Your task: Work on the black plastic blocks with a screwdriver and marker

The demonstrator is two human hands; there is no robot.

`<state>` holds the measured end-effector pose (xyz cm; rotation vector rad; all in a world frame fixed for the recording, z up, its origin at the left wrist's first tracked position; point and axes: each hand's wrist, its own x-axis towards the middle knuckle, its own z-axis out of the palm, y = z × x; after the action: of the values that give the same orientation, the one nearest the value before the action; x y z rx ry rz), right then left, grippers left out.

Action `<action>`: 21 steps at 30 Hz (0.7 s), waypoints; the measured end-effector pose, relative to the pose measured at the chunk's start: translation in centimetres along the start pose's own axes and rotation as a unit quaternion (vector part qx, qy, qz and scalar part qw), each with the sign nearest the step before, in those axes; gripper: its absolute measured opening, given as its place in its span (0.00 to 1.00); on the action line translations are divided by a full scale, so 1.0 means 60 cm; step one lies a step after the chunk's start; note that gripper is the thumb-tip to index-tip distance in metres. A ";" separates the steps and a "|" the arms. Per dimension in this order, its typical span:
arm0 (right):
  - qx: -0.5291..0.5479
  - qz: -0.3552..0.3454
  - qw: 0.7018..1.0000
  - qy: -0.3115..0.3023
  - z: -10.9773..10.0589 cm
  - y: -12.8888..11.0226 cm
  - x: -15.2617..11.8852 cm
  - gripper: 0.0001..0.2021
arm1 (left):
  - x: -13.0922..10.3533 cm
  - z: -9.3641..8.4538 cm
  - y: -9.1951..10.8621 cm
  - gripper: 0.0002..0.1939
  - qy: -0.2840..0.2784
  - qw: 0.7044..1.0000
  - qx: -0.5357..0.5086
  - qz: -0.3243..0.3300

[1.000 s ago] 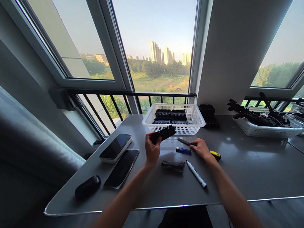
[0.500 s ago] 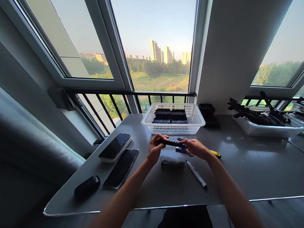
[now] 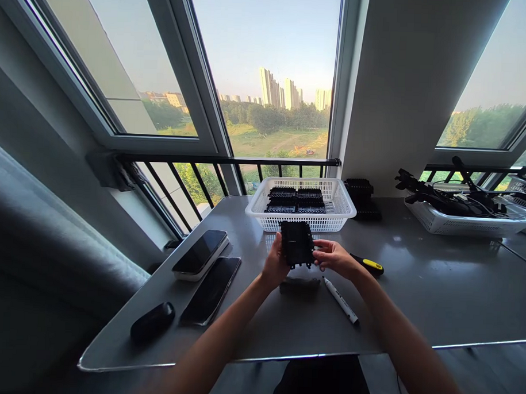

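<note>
A flat black plastic part point(image 3: 297, 244) with notched edges is held up above the table, its broad face turned toward me. My left hand point(image 3: 275, 264) grips its left edge, and my right hand point(image 3: 332, 257) has its fingers closed on the right edge. Below the part lies a dark oblong object point(image 3: 299, 285) whose kind I cannot make out. A white marker pen point(image 3: 340, 301) rests to its right. Just beyond my right wrist is a black-and-yellow handle point(image 3: 373, 266), partly hidden by the arm.
A white basket point(image 3: 300, 222) holding several similar black parts stands behind my hands, with more black parts point(image 3: 359, 199) stacked beside it. At left lie two phone-like devices point(image 3: 210, 290) and a black rounded object point(image 3: 152, 322). Another white basket point(image 3: 464, 222) with black gear and cables sits at right.
Both hands have tilted the black plastic part up from edge-on, so its broad face now shows. The things on the table have stayed in place.
</note>
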<state>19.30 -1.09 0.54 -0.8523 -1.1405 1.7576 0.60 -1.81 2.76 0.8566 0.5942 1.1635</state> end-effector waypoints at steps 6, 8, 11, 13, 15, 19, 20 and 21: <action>-0.221 -0.113 0.968 0.037 0.020 0.008 -0.001 0.19 | -0.005 0.001 0.007 0.40 -0.039 0.999 -0.018 -0.026; -0.358 -0.167 0.913 0.104 0.018 0.004 -0.004 0.15 | -0.005 -0.001 0.013 0.37 -0.032 0.999 -0.023 -0.026; -0.516 -0.200 0.816 0.168 0.010 -0.005 -0.009 0.11 | -0.002 -0.006 0.021 0.33 0.007 0.999 -0.030 -0.008; -0.576 -0.191 0.777 0.166 0.007 -0.011 -0.013 0.10 | 0.000 -0.010 0.025 0.29 0.042 0.998 -0.035 0.015; -0.611 -0.184 0.759 0.131 0.011 -0.015 -0.018 0.09 | 0.001 -0.013 0.028 0.26 0.061 0.997 -0.040 0.032; -0.620 -0.194 0.759 -0.049 0.041 -0.010 -0.027 0.15 | 0.001 -0.016 0.032 0.25 0.083 0.994 -0.059 0.032; -0.623 -0.195 0.753 -0.088 0.050 -0.006 -0.028 0.19 | 0.001 -0.017 0.033 0.25 0.090 0.994 -0.064 0.025; -0.629 -0.192 0.745 -0.113 0.058 -0.002 -0.029 0.21 | 0.001 -0.017 0.034 0.25 0.096 0.993 -0.068 0.018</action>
<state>17.04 -3.90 2.00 -0.9979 -2.5216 0.5449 -1.28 -1.16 3.85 0.6461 0.6514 1.3138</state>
